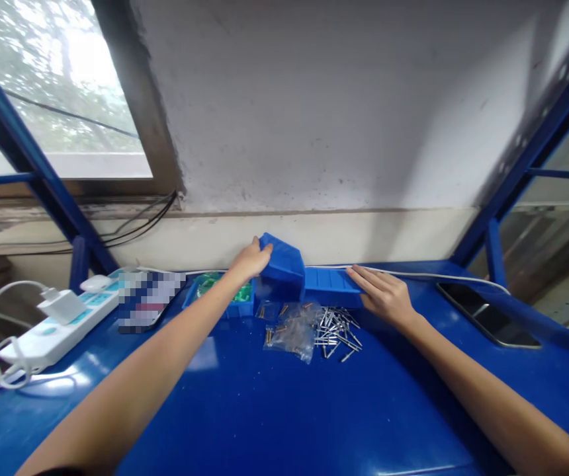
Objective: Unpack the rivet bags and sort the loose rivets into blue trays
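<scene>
My left hand (255, 256) grips the rim of a blue plastic bin (282, 268), which is tilted up near the wall. At the right end of a second blue bin (329, 280), my right hand (386, 294) has its fingers over the edge and its thumb below. This bin is tipped too, its ribbed side showing. On the tabletop in front of the bins lie small clear plastic bags (292, 334) with brass-coloured pieces inside. Beside them is a loose pile of slim silver metal pins (337, 330); their exact kind is too small to tell.
Left of the bins stands another blue bin (239, 309) holding green items. A phone (150, 301) and a white power strip (66, 324) with cables lie further left. At right is a dark phone (487, 314). A white cable (433, 275) runs along the blue table's back edge.
</scene>
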A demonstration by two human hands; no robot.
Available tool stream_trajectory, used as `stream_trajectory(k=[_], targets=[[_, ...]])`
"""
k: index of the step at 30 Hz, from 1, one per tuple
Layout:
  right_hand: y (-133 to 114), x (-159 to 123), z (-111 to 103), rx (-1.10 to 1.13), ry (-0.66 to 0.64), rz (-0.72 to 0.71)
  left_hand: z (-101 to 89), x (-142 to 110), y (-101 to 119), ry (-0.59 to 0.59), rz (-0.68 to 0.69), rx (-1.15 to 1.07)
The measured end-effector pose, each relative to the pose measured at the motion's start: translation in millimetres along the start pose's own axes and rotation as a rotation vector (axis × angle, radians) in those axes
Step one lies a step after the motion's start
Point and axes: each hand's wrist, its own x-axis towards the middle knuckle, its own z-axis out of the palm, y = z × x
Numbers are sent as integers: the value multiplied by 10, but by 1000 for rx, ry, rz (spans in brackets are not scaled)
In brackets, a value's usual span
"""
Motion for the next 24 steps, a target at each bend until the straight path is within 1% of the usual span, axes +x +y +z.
stream_trajectory(k=[3, 4, 5, 7, 9, 11, 13, 15, 17, 19, 21, 24], targets=[[123, 84, -25, -36, -64, -33, 45, 89, 2, -134, -61, 140], [167, 115, -35, -41, -93, -45, 58, 97, -6, -161, -70, 190], [212, 144, -44, -47, -122, -60, 71, 92, -13, -172, -72, 241], [301, 190, -60, -61, -173, -103, 105, 41, -10, -138, -48, 337], [383, 213, -67, -72, -224, -145, 161, -58, 23, -70, 22, 409], [450, 212, -66, -74, -272, -141, 237, -176, 70, -44, 144, 449], [499, 190, -56, -78, -295, -94, 317, -274, 97, -103, 286, 467], [533, 160, -42, -73, -298, -45, 378, -323, 78, -186, 382, 484], [563, 140, -24, -52, -320, -4, 407, -329, 15, -228, 415, 505], [599, 149, -3, -31, -366, 20, 409, -325, -61, -231, 425, 521], [646, 200, 25, -27, -414, 28, 393, -353, -111, -213, 443, 526], [738, 351, 82, -38, -473, 25, 330, -495, -116, -157, 499, 512]])
